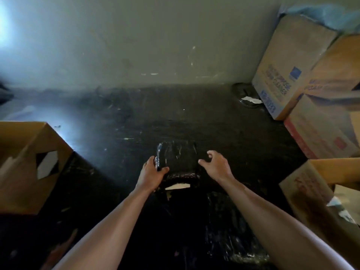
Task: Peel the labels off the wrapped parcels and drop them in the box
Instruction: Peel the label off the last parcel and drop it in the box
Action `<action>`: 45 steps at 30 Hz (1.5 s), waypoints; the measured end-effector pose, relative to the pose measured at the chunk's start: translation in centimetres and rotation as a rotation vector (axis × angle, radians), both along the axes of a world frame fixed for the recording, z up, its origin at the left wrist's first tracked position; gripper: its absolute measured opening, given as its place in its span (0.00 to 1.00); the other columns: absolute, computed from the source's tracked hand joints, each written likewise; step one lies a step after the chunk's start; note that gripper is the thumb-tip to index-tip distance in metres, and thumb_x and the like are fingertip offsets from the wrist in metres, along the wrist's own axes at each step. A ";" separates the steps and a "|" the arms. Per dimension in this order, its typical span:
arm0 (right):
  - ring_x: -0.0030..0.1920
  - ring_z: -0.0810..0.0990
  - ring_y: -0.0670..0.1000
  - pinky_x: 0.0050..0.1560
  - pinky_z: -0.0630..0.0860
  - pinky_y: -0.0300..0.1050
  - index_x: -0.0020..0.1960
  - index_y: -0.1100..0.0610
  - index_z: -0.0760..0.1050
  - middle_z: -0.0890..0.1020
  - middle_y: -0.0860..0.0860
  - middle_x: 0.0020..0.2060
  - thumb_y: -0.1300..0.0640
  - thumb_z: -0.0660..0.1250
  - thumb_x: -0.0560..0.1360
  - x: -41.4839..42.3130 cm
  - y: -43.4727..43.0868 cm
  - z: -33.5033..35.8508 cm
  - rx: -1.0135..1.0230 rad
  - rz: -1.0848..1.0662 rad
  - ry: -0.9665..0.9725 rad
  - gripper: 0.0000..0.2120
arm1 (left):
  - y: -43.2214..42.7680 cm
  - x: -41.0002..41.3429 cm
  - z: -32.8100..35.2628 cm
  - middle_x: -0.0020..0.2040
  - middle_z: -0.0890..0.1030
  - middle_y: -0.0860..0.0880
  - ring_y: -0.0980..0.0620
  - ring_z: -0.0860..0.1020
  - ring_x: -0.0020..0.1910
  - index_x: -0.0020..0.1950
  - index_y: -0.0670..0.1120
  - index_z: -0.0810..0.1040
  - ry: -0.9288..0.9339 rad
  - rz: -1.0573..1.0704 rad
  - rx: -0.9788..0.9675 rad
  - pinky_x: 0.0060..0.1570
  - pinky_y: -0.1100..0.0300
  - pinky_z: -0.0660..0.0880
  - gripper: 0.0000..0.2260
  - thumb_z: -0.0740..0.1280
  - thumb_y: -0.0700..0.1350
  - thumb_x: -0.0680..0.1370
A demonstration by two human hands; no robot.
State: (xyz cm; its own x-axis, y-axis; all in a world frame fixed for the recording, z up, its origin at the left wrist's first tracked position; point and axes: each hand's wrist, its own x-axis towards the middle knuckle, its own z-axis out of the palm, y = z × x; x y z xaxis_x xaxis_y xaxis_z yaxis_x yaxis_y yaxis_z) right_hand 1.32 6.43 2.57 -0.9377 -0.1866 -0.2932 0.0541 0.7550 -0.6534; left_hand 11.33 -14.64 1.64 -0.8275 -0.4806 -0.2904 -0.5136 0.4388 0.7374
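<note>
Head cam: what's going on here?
A person is working on a black wrapped parcel lying on the dark floor. The left hand grips its left edge; the right hand hovers open by its right edge, not touching. A white label shows at the near edge, not yet peeled. Open cardboard boxes stand at left and right.

Dark scuffed floor (120, 121) w/ black-wrapped parcel (178, 160) (shiny film), cardboard boxes (25, 172) at both sides.

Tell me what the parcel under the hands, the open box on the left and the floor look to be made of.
Parcel: glossy black plastic wrap, judging by the creases and white glints; contents hidden.
Open box: matte brown corrugated cardboard, with a torn hole in its side.
Floor: a hard dark surface, scuffed and slightly shiny; exact material unclear.
</note>
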 end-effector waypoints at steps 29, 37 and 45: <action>0.71 0.73 0.55 0.65 0.72 0.47 0.78 0.57 0.62 0.72 0.56 0.72 0.47 0.74 0.75 8.0 -2.2 -1.4 -0.048 -0.106 -0.070 0.38 | 1.1 3.8 -2.6 0.73 0.69 0.51 0.52 0.68 0.71 0.77 0.54 0.61 0.095 0.126 0.335 0.71 0.49 0.66 0.29 0.68 0.42 0.79; 0.71 0.73 0.55 0.67 0.72 0.49 0.77 0.58 0.63 0.74 0.56 0.71 0.47 0.73 0.75 10.7 -0.7 -1.3 -0.074 -0.065 -0.016 0.36 | 2.4 6.6 -2.4 0.73 0.70 0.52 0.53 0.69 0.71 0.77 0.54 0.62 0.125 0.149 0.349 0.71 0.49 0.66 0.28 0.67 0.41 0.79; 0.70 0.74 0.55 0.66 0.72 0.48 0.76 0.59 0.65 0.75 0.56 0.70 0.47 0.74 0.75 12.9 0.0 -1.3 -0.091 -0.020 0.025 0.36 | 3.1 9.4 -2.4 0.71 0.72 0.52 0.54 0.71 0.69 0.77 0.52 0.63 0.172 0.194 0.320 0.68 0.54 0.68 0.28 0.67 0.41 0.79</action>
State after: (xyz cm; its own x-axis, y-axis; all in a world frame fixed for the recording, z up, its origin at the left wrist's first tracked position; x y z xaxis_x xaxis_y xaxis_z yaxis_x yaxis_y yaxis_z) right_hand 14.19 6.41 1.26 -0.9483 -0.1922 -0.2524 0.0516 0.6915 -0.7205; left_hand 20.76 -11.51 -0.72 -0.7800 -0.5404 -0.3155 -0.4213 0.0807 0.9033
